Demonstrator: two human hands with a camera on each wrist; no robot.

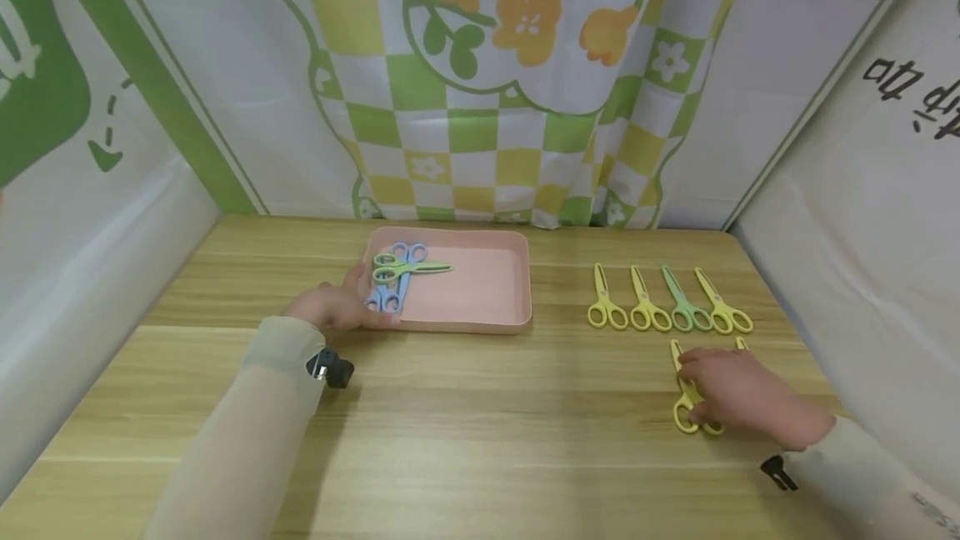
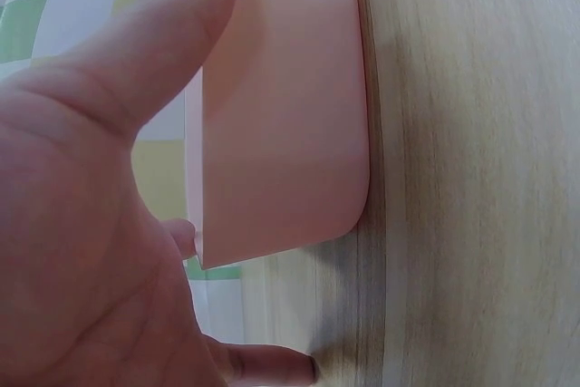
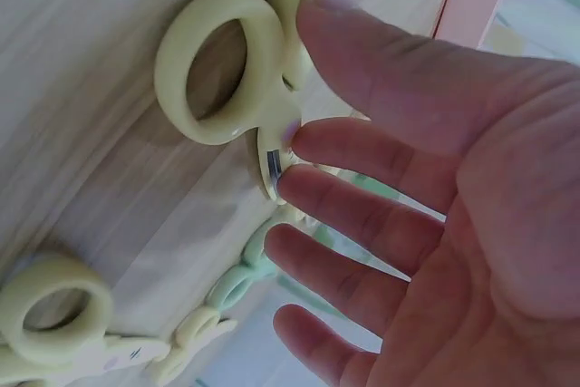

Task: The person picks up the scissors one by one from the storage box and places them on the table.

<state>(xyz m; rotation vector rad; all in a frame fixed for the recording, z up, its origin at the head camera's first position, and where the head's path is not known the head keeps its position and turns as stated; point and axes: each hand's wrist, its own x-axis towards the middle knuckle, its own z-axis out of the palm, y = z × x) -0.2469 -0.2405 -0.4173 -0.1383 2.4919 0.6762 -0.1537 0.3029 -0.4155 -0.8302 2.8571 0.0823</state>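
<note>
My left hand rests at the near left corner of a pink tray. In the left wrist view its thumb lies along the tray's outer wall, and the other fingers are spread beyond the corner. Over a pair of yellow scissors on the table is my right hand. In the right wrist view its thumb tip is at a handle ring and its fingertips are by the pivot of those scissors; the fingers are loosely extended. A second yellow pair is mostly hidden behind that hand in the head view.
Blue scissors lie under green scissors at the tray's left side. Behind my right hand, a row holds yellow scissors, a green pair and more yellow ones. A checked curtain hangs at the table's far edge.
</note>
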